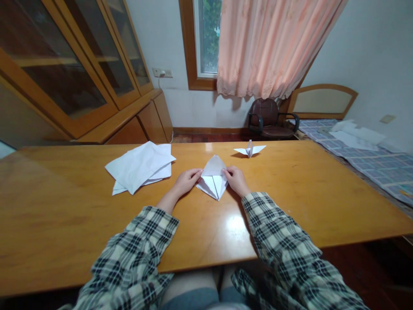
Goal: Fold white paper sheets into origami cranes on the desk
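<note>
A partly folded white sheet of origami paper [217, 183] is held just over the tabletop in front of me, its raised flap pointing away and its creased lower point toward me. My left hand [188, 178] pinches its left corner between thumb and fingers. On the opposite side, my right hand [236, 178] grips the right edge, thumb on top. Beyond my right hand stands a finished paper crane [250, 149] with its wings spread. To the left lies a loose stack of white paper sheets [142, 165].
The wooden table [290, 193] reaches across the view, its near edge at my lap. A glass-door cabinet [80, 64] rises at the left. Behind the table are a dark office chair [267, 114] and a pink curtain [264, 43]. A bed [364, 150] stands at the right.
</note>
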A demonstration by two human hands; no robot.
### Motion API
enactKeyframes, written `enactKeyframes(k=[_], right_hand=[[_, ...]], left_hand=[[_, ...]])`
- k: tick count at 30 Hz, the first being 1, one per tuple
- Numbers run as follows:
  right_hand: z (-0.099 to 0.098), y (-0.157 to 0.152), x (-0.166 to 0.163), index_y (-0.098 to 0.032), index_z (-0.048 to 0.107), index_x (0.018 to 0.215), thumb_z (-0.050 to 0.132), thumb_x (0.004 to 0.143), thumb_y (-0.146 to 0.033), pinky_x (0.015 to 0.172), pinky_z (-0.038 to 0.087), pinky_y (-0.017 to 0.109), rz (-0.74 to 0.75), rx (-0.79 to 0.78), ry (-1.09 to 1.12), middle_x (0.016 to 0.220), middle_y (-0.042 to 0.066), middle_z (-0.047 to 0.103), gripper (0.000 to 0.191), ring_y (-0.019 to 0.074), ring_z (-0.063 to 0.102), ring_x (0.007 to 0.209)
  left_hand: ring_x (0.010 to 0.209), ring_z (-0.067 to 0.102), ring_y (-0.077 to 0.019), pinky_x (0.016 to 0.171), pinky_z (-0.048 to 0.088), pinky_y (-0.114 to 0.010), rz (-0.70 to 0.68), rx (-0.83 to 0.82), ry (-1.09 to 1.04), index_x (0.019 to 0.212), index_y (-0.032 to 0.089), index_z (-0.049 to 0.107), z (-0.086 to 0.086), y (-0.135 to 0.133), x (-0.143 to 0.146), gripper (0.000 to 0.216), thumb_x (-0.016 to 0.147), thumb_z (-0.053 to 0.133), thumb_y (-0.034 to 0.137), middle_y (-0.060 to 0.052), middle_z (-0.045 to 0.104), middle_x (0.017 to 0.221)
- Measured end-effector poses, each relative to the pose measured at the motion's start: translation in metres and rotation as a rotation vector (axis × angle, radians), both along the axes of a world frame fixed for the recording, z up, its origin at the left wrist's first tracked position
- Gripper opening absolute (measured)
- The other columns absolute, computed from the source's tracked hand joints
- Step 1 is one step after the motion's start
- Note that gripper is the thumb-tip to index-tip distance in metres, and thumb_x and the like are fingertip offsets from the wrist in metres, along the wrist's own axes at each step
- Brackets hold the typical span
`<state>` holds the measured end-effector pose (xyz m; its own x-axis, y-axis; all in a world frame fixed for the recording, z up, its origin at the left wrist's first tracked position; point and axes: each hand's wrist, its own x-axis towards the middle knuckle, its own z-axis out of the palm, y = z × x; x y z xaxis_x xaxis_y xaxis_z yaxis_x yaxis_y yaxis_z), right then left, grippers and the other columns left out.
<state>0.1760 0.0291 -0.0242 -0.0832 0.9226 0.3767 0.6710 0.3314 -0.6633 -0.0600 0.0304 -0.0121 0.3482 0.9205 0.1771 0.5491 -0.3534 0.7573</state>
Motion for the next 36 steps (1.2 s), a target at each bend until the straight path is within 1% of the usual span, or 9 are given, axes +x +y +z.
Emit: enactKeyframes(k=[2,4,6,9,14,20,22,30,36], right_hand=[[0.0,0.0,0.0,-0.017,0.06,0.062,0.05,0.09,-0.029,0.061,0.032,0.026,0.003,-0.009,0.001,0.063,0.002,0.054,0.033,0.0145,0.047,0.062],[0.0,0.0,0.0,-0.017,0.059,0.061,0.051,0.09,-0.03,0.061,0.032,0.026,0.0,-0.019,0.005,0.063,0.002,0.054,0.033,0.0144,0.047,0.062],[-0.001,0.001,0.0,-0.017,0.06,0.061,0.051,0.09,-0.031,0.061,0.032,0.026,0.0,-0.027,0.012,0.063,0.002,0.054,0.033,0.0143,0.048,0.062],[-0.002,0.002,0.001,-0.017,0.062,0.063,0.051,0.09,-0.032,0.062,0.032,0.026,0.004,-0.044,0.007,0.065,0.002,0.056,0.033,0.0144,0.049,0.063],[-0.002,0.001,0.001,-0.017,0.064,0.065,0.051,0.09,-0.032,0.062,0.032,0.026,0.018,-0.062,-0.018,0.067,0.003,0.058,0.031,0.0145,0.05,0.065],[-0.002,0.0,0.0,-0.017,0.067,0.069,0.051,0.09,-0.032,0.063,0.033,0.026,0.019,-0.051,-0.048,0.068,0.003,0.06,0.03,0.0158,0.052,0.068],[-0.001,-0.001,-0.001,-0.017,0.068,0.072,0.052,0.09,-0.032,0.063,0.034,0.026,0.018,-0.053,-0.046,0.071,0.004,0.061,0.029,0.0162,0.053,0.069],[0.002,-0.004,-0.003,-0.017,0.07,0.075,0.052,0.09,-0.031,0.069,0.037,0.027,0.027,-0.052,-0.021,0.077,0.005,0.064,0.027,0.0166,0.056,0.074],[0.003,-0.005,-0.004,-0.017,0.07,0.074,0.053,0.09,-0.03,0.067,0.037,0.028,0.033,-0.038,-0.012,0.075,0.005,0.063,0.027,0.0171,0.055,0.072]], left_hand=[[0.077,0.064,-0.0193,0.071,0.048,-0.028,-0.009,0.021,0.013,0.109,0.018,0.068,0.0,0.0,0.001,0.044,0.091,0.041,0.048,-0.005,0.072,0.091],[0.089,0.065,-0.0212,0.08,0.048,-0.031,-0.036,0.053,0.022,0.109,0.018,0.068,0.0,-0.001,0.001,0.043,0.091,0.042,0.048,-0.007,0.072,0.103],[0.095,0.063,-0.0221,0.084,0.047,-0.032,-0.073,0.077,0.031,0.109,0.018,0.068,0.0,0.0,0.001,0.044,0.091,0.043,0.049,-0.008,0.07,0.107],[0.089,0.063,-0.0207,0.08,0.047,-0.031,-0.119,0.081,0.042,0.11,0.018,0.068,0.0,0.0,0.0,0.045,0.091,0.043,0.05,-0.008,0.07,0.1],[0.079,0.06,-0.0183,0.074,0.046,-0.029,-0.144,0.077,0.036,0.106,0.018,0.069,-0.001,0.002,0.0,0.046,0.09,0.045,0.054,-0.005,0.066,0.086],[0.073,0.056,-0.0161,0.069,0.043,-0.027,-0.187,0.065,0.009,0.087,0.017,0.069,0.003,0.001,0.001,0.045,0.09,0.044,0.055,-0.003,0.058,0.075],[0.072,0.054,-0.0156,0.068,0.043,-0.027,-0.193,0.065,0.009,0.085,0.017,0.068,0.002,0.001,0.001,0.044,0.089,0.045,0.055,-0.002,0.057,0.074],[0.07,0.053,-0.0154,0.065,0.037,-0.027,-0.149,0.07,0.118,0.084,0.018,0.069,0.004,-0.001,0.007,0.039,0.086,0.051,0.052,-0.002,0.06,0.076],[0.064,0.05,-0.0151,0.06,0.033,-0.026,-0.097,0.142,0.231,0.071,0.019,0.064,0.008,-0.006,0.012,0.045,0.087,0.046,0.058,-0.001,0.057,0.069]])
